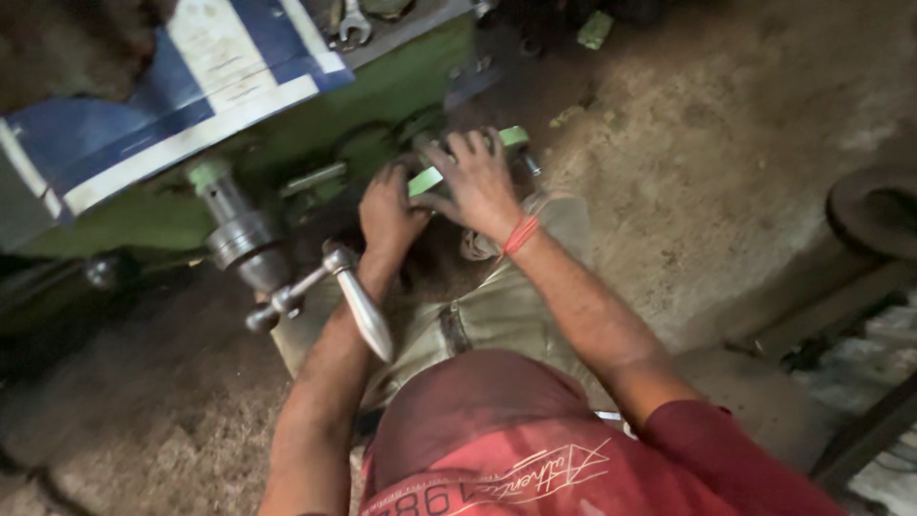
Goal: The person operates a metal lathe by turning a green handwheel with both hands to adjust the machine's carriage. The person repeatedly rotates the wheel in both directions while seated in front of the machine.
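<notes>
My left hand [387,212] and my right hand [475,180] both rest on a light green bar-shaped part [428,179] at the front of a green machine [382,91]. The left hand's fingers curl around the bar's lower end. The right hand lies spread over its upper part, a red thread band on the wrist. A metal crank handle [363,306] with a shiny grip sticks out from a steel hub [244,239] just left of my left forearm. The frame is motion-blurred.
A blue and white sheet [191,76] lies on the machine top, with a spanner [353,24] beyond it. Dusty concrete floor [688,143] spreads to the right. A dark round object [874,205] and metal bars [860,430] sit at the right edge.
</notes>
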